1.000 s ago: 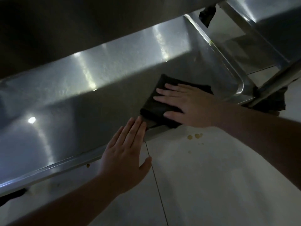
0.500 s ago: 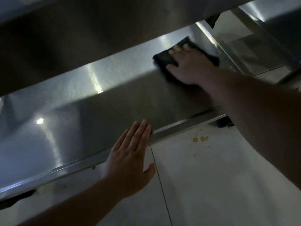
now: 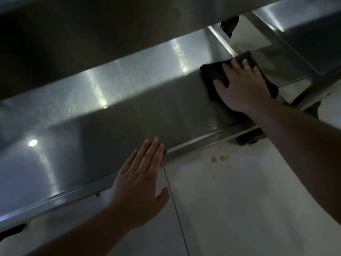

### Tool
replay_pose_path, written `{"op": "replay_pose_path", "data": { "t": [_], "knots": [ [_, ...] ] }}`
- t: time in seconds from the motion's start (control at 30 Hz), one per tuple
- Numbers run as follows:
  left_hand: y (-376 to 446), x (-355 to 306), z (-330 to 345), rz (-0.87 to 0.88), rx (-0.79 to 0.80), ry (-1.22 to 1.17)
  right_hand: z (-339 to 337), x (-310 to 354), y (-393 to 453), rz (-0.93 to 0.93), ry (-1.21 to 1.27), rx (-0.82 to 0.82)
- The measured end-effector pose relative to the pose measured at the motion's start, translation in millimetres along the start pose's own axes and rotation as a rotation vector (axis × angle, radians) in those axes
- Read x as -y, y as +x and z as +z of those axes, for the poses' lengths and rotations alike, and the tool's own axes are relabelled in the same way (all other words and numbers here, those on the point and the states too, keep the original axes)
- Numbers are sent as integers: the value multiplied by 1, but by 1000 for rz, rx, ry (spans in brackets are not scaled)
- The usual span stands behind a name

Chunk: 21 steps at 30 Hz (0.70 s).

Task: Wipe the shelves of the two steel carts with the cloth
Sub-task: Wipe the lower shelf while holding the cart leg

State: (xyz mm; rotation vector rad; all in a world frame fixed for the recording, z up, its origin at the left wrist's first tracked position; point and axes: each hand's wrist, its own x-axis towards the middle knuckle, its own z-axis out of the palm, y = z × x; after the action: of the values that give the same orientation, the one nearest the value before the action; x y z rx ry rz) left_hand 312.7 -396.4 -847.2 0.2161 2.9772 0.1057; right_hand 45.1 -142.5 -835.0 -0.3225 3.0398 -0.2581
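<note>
Fingers spread, right hand (image 3: 241, 85) presses cloth (image 3: 214, 74) flat; left hand (image 3: 138, 183) rests flat on shelf (image 3: 110, 126) rim.

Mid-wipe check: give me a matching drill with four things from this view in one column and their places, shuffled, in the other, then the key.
Things:
1. dark cloth
2. left hand
3. right hand
4. yellow drips

Places:
A. on the white floor tile
B. flat on the cloth
C. fingers on the shelf's front rim
D. on the lower shelf, under a palm

Pairs: 1-D, 2-C, 3-B, 4-A
</note>
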Motion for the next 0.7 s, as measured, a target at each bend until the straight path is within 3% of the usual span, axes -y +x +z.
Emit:
{"op": "replay_pose_path", "data": {
  "t": [0.13, 0.47, 0.7],
  "knots": [
    [1, 0, -1, 7, 0, -24, -4, 5, 39, 95, 24, -6],
    [0, -3, -1, -6, 42, 25, -29, 4, 122, 18, 76, 123],
    [0, -2, -1, -10, 39, 11, -26, -4, 75, 0, 28, 110]
  ]
}}
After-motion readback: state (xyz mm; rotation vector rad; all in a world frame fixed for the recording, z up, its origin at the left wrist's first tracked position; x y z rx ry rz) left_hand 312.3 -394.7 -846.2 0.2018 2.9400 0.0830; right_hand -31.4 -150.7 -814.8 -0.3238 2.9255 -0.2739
